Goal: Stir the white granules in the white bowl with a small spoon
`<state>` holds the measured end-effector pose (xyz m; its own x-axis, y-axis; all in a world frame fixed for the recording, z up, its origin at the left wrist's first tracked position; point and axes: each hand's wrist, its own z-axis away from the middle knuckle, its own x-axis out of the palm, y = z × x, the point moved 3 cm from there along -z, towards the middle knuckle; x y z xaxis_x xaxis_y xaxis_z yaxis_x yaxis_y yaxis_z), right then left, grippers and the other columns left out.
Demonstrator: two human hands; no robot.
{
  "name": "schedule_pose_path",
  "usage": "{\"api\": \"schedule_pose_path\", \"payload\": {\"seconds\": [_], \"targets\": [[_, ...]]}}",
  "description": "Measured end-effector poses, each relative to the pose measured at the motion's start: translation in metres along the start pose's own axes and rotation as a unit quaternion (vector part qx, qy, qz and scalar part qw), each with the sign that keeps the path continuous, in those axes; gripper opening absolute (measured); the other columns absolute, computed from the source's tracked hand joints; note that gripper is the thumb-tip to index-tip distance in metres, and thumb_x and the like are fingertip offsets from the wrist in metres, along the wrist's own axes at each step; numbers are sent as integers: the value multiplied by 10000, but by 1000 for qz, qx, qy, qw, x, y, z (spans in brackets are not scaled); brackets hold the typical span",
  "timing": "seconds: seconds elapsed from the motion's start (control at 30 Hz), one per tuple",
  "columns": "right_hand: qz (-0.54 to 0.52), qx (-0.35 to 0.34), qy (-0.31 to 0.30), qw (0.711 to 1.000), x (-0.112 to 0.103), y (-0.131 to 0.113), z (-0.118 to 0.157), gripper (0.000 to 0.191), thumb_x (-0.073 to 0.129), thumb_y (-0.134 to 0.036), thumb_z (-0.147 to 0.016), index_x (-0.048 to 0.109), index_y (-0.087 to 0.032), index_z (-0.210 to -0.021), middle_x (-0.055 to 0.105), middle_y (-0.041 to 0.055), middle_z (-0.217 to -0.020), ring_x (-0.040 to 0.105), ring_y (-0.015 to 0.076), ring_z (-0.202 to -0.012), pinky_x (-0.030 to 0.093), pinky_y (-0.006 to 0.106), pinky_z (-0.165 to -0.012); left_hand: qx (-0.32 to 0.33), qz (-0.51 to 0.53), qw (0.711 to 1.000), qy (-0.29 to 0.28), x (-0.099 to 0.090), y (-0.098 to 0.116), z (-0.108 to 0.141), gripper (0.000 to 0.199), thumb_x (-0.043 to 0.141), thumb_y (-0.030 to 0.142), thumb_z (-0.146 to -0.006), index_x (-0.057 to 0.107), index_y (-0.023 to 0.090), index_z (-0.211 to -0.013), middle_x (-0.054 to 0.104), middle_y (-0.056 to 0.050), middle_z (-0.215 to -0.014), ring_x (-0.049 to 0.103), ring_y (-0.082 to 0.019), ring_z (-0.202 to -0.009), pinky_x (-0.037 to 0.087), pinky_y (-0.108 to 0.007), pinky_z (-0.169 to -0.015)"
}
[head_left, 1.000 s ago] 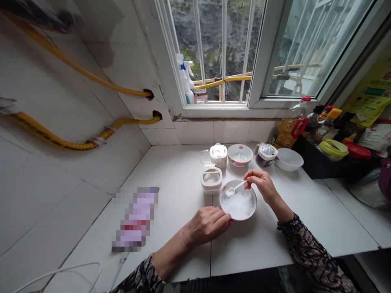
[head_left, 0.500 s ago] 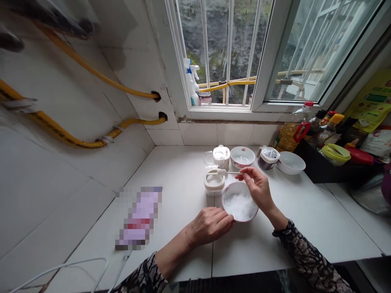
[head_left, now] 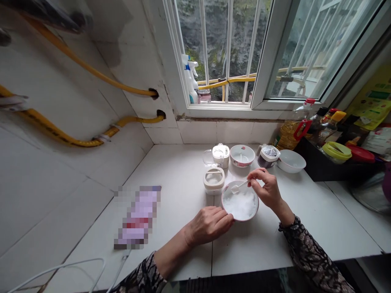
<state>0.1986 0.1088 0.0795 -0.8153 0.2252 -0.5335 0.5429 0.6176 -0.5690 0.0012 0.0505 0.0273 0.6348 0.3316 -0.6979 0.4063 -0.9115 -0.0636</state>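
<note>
A bowl (head_left: 224, 211) with a pinkish rim stands on the white counter, holding a white grainy substance (head_left: 241, 204). My left hand (head_left: 211, 223) grips the bowl's near left rim. Pinched in the fingers of my right hand (head_left: 266, 188) is a small white spoon (head_left: 236, 189), its scoop tilted down over the bowl's far side. Whether the scoop touches the white contents I cannot tell. Just left of the bowl sits an open seasoning jar (head_left: 214, 188) with white contents, its clear lid (head_left: 209, 157) flipped up.
Behind stand a second white jar (head_left: 224, 152), a flowered bowl (head_left: 242, 156), a dark-filled jar (head_left: 268, 156) and a white bowl (head_left: 291, 161). An oil bottle (head_left: 288, 130) and several condiments are at the right. A blurred purple phone-like object (head_left: 140, 215) with a cable lies left.
My right hand has moved right, taking the spoon from above the open jar to over the bowl. The spoon now tilts downward. My left hand stays on the rim.
</note>
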Motion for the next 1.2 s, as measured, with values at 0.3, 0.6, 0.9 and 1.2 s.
{"api": "schedule_pose_path", "payload": {"seconds": [0.3, 0.6, 0.9, 1.2], "targets": [[-8, 7, -128, 992, 29, 1, 8, 200, 487, -86, -765, 623, -223, -708, 679, -20, -612, 567, 164, -618, 454, 394, -898, 0, 2, 1000, -2, 0, 0, 0, 140, 462, 121, -950, 547, 161, -847, 554, 30, -593, 500, -109, -504, 357, -254, -477], [-190, 246, -44, 949, 17, 18, 2, 128, 513, -211, -689, 635, -190, -656, 638, -4, -513, 580, 155, -513, 470, 289, -577, 1, 2, 1000, -1, -1, 1, 0, 117, 474, 127, -946, 537, 162, -855, 558, 32, -603, 509, -100, -508, 358, -242, -475], [-310, 335, -31, 889, 14, 28, 0, 105, 557, -234, -612, 647, -180, -605, 616, -5, -462, 530, 137, -462, 464, 289, -547, 0, 3, 1000, -3, 0, 0, 0, 130, 466, 142, -956, 545, 163, -854, 574, 28, -604, 518, -96, -509, 367, -245, -474], [-380, 352, 1, 855, 23, 24, 0, 129, 678, -282, -649, 672, -168, -711, 707, 32, -598, 620, 155, -567, 497, 302, -616, 1, 3, 1000, -1, 1, 0, 1, 128, 473, 148, -956, 558, 153, -861, 576, 22, -612, 518, -106, -515, 376, -247, -472]]}}
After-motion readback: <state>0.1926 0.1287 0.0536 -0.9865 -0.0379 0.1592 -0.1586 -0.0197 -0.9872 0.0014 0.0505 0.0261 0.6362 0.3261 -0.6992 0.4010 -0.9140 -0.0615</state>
